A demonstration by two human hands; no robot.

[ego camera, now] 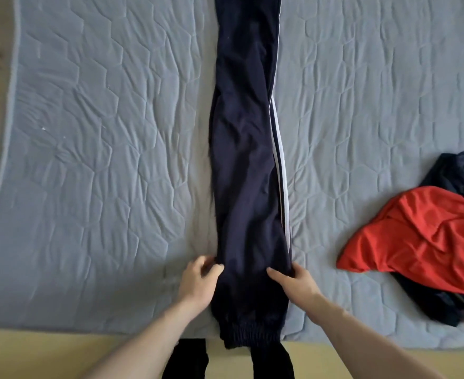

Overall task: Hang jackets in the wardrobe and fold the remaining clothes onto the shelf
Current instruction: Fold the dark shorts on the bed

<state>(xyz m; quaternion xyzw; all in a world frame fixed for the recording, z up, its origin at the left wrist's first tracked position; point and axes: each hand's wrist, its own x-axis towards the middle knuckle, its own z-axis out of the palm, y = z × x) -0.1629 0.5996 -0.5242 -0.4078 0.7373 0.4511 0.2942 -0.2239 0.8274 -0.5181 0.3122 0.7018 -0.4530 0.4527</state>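
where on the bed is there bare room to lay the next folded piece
The widest bare patch of the quilted mattress lies left of the navy track pants, out to the mattress edge. A narrower patch lies right of the pants, above the red garment. The lower right is crowded by that red garment and the dark clothes under it.

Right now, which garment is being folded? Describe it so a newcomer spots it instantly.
On the grey quilted mattress, find the long garment running down its middle. Those navy track pants, gripped by both hands near the cuff, carry white side stripes, unlike the crumpled red shirt alongside.
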